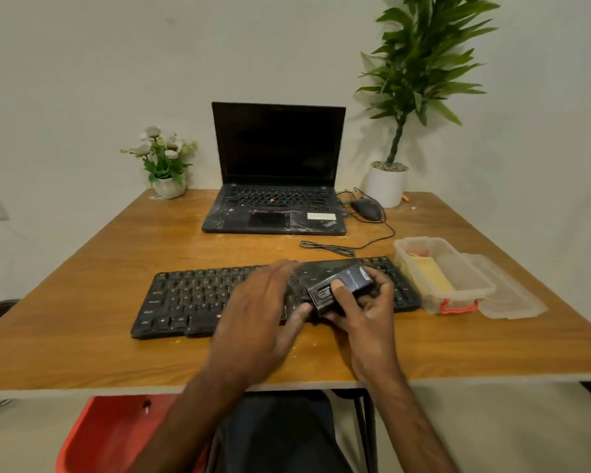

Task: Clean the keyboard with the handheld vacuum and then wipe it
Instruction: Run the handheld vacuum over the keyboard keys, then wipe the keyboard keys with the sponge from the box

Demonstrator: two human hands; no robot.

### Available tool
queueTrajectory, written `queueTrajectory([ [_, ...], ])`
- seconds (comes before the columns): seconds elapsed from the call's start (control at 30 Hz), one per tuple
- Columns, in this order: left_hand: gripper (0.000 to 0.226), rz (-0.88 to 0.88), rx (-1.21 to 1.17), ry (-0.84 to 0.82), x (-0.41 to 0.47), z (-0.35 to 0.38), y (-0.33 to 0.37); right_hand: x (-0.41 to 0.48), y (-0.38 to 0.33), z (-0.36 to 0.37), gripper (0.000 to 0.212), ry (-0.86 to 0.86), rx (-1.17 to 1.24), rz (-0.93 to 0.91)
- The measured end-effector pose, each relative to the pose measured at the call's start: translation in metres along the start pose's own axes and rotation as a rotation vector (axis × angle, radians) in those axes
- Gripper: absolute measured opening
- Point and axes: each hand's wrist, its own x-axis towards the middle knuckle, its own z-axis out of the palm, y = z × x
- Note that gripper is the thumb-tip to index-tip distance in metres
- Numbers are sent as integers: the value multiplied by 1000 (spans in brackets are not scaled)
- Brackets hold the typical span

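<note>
A black, dusty keyboard lies across the near middle of the wooden table. My right hand grips a small dark handheld vacuum over the keyboard's right half, thumb on its top. My left hand rests flat on the keyboard's middle, fingers spread, thumb tip touching the vacuum's near end. A yellow cloth lies inside a clear plastic box just right of the keyboard.
An open black laptop stands at the back, a wired mouse and its cable beside it. A box lid lies right of the box. A small flower pot and a tall potted plant stand at the back corners. Crumbs dot the table.
</note>
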Motion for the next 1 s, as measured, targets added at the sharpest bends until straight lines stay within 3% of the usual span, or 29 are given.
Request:
queueTrajectory([
  [0.2,80,63,-77,-197,3,45,49,-28,-20,-47,45,124,32,-2],
  [0.5,71,27,-222,-298,9,88,90,-39,-33,-107,40,288,-66,-22],
  [0.6,69,-23,-264,-313,16,96,103,-36,-39,-129,35,308,-233,-42],
  [0.7,70,6,-242,-321,28,106,119,-31,-46,-154,30,372,-574,-89],
  [0.83,71,55,-181,-329,38,127,133,-25,-46,-183,43,441,-1012,-144],
  [1.0,74,64,-137,-347,41,137,129,-21,-40,-186,47,490,-1251,-118],
])
